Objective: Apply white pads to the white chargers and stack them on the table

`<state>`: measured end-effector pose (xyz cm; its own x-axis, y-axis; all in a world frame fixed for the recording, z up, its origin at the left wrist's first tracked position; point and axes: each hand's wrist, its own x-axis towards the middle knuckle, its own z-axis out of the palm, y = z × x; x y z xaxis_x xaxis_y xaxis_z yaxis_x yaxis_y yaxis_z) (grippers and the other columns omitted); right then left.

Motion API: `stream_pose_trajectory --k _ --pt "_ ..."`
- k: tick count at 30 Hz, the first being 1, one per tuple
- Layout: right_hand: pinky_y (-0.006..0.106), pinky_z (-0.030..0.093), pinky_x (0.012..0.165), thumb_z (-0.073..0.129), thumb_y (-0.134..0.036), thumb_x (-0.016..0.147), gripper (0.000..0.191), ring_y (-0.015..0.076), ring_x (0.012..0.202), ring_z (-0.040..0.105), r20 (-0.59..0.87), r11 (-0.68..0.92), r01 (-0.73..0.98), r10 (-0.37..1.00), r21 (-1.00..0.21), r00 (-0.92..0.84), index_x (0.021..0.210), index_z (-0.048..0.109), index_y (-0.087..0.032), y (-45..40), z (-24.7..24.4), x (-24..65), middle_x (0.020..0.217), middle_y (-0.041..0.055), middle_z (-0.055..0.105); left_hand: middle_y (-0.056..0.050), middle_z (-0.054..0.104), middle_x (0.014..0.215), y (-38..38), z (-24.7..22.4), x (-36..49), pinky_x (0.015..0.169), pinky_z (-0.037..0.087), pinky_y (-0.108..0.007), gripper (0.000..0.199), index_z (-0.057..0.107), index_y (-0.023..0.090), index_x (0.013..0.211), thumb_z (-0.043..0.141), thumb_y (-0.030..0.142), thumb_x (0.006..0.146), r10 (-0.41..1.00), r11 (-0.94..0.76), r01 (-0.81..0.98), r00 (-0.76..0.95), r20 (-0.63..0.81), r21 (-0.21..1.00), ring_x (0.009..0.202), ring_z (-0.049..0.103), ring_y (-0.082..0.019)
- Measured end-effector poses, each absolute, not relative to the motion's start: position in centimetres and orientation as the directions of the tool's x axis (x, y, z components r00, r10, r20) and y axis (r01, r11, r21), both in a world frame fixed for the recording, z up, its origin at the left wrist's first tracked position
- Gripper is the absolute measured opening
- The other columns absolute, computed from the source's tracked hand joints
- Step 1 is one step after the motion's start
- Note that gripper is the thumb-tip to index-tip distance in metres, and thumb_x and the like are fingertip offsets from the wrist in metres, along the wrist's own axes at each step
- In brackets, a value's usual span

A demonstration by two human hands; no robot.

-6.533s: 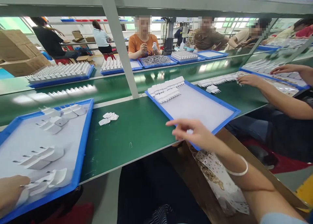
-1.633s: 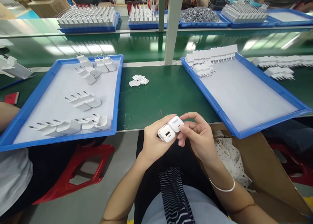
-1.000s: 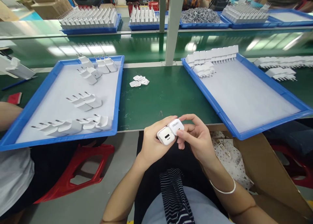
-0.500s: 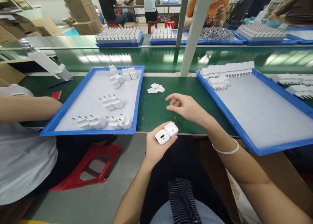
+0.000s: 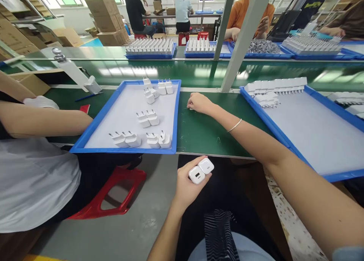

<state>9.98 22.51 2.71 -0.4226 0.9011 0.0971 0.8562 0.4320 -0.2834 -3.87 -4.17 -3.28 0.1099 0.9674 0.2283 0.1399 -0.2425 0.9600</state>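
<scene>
My left hand is wrapped round two white charger plugs, held side by side above my lap with their port ends facing me. One shows a wide and a narrow port, the other a single narrow port. My right hand is down on the green table, fingers curled together over the spot of the small white pieces. The hand hides them, so what its fingers hold cannot be made out. To its left, a blue-rimmed tray carries several white charger plugs, prongs up.
On the right, another blue-rimmed tray has rows of white plugs along its far end. A metal post rises behind the table. At left is a co-worker's arm, with a red stool below.
My right hand has reached forward and left onto the small white pieces, its fingers closing. My left hand still holds both plugs, now slightly lower. The view has shifted a little.
</scene>
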Motion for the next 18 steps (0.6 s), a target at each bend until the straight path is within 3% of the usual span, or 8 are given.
stream_pose_trajectory --k 7,13,18 --pt "0.034 0.047 0.085 0.054 -0.018 0.099 0.029 0.0216 0.09 0.061 0.275 0.374 0.861 0.917 -0.344 -0.288 0.109 0.08 -0.011 20.6 5.1 13.3 0.104 0.0133 0.065 -0.01 0.078 0.115 -3.2 -2.7 -3.9 0.089 0.062 -0.032 0.039 0.073 0.019 0.118 0.078 0.022 0.079 0.968 -0.249 0.119 0.05 0.245 0.961 0.1 0.076 -0.022" --pt "0.031 0.048 0.072 0.066 -0.023 0.093 0.015 0.0166 0.074 0.059 0.558 0.456 0.715 0.822 -0.53 -0.11 0.095 0.08 -0.019 13.1 6.9 16.7 0.08 0.0037 0.066 -0.009 0.077 0.118 -0.8 -1.5 -2.7 0.094 0.06 -0.029 0.042 0.073 0.02 0.119 0.081 0.021 0.078 0.95 -0.311 0.058 0.002 0.312 0.948 0.104 0.075 -0.021" --pt "0.024 0.047 0.052 0.07 -0.02 0.091 0.002 0.0103 0.056 0.057 0.475 0.437 0.386 0.88 -0.813 0.003 0.092 0.072 -0.019 4.3 6.2 18.3 0.069 -0.0007 0.067 -0.01 0.076 0.12 1.7 -0.7 -0.4 0.096 0.06 -0.032 0.043 0.073 0.018 0.119 0.082 0.021 0.077 0.93 -0.367 0.035 0.007 0.367 0.929 0.109 0.073 -0.023"
